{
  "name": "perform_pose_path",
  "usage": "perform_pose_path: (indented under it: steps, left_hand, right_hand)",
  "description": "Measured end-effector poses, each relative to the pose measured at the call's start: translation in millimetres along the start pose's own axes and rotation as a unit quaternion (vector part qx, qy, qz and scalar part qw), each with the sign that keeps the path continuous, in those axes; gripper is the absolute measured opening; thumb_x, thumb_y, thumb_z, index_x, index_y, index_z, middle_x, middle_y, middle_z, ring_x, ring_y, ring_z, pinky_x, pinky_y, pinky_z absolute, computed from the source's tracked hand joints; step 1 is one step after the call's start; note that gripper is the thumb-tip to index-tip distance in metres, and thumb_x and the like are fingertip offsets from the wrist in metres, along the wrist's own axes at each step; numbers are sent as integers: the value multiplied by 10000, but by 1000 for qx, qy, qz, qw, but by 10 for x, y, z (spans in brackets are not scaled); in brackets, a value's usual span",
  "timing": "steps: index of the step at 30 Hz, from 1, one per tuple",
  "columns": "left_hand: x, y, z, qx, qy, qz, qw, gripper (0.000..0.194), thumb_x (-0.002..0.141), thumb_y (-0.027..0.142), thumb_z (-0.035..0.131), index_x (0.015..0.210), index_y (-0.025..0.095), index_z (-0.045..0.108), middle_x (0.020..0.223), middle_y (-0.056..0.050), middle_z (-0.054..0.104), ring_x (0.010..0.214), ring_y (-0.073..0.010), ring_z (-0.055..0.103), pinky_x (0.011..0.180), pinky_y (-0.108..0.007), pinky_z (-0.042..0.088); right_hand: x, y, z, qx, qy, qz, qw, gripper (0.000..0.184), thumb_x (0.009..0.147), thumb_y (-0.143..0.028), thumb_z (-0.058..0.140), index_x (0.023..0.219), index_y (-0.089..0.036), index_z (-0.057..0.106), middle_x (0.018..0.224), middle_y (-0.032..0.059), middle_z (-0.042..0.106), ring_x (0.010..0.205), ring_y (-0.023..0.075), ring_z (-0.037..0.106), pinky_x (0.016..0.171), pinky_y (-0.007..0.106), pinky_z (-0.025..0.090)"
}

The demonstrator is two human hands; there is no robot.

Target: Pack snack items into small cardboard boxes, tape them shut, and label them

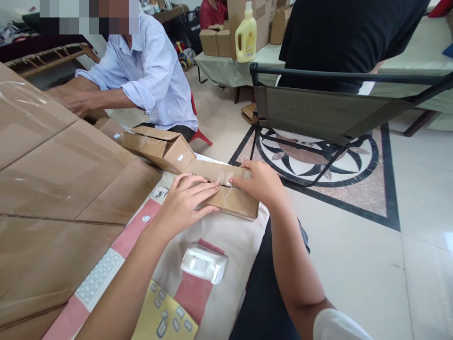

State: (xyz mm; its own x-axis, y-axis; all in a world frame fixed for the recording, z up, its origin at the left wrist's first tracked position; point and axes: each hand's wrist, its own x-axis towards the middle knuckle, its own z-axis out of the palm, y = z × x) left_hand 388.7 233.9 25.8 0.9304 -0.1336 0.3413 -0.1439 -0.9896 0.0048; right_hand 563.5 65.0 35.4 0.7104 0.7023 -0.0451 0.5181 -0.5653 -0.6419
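A small flat cardboard box lies on the cloth-covered table edge in front of me, with clear tape along its top seam. My left hand rests flat on the box's near left side, fingers stretched out. My right hand lies on the box's right end, fingers pressing down on the taped seam. A white tape dispenser sits on the cloth just below my left wrist.
Another small cardboard box lies beyond mine. Large flattened cartons fill the left. A person in a light blue shirt sits across. A folding chair with a person in black stands right; a yellow bottle and boxes stand behind.
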Motion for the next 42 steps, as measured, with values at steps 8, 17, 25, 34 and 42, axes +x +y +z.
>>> perform_pose_path:
  steps: [8,17,25,34,42]
  left_hand:
    - [-17,17,37,3,38,24,999,330,924,414,692,1173,197,697,1178,-37,763,1050,-245,596,1005,-458,425]
    - [-32,38,60,-11,74,26,997,273,891,353,740,1117,203,717,1102,-23,782,986,-230,594,958,-431,462]
    - [-132,113,140,47,117,10,992,321,891,310,748,1188,214,677,1198,-32,762,1077,-235,631,1051,-453,424]
    - [-254,32,216,85,176,-65,978,385,896,409,728,1241,255,655,1223,-77,735,1111,-262,614,1016,-436,432]
    - [-393,-83,280,84,155,-150,973,406,929,305,673,1325,263,598,1304,-101,673,1152,-274,599,1003,-431,441]
  right_hand:
    - [3,5,5,4,2,-7,1000,271,830,-477,707,920,-221,700,943,54,734,858,219,626,643,292,344]
    - [1,30,17,22,1,-18,1000,302,841,-488,699,960,-211,697,978,72,727,881,234,625,685,306,382]
    - [-74,331,-190,86,-103,-178,975,668,818,-481,730,1421,-277,527,1449,93,502,1359,285,484,1077,413,444]
    - [-390,190,-212,-17,-137,-91,986,1116,630,-523,819,1597,-384,280,1661,86,220,1252,377,578,919,443,541]
    - [-273,-22,-9,7,-102,-108,989,958,682,-443,756,1549,-330,366,1544,133,333,1216,381,544,863,431,539]
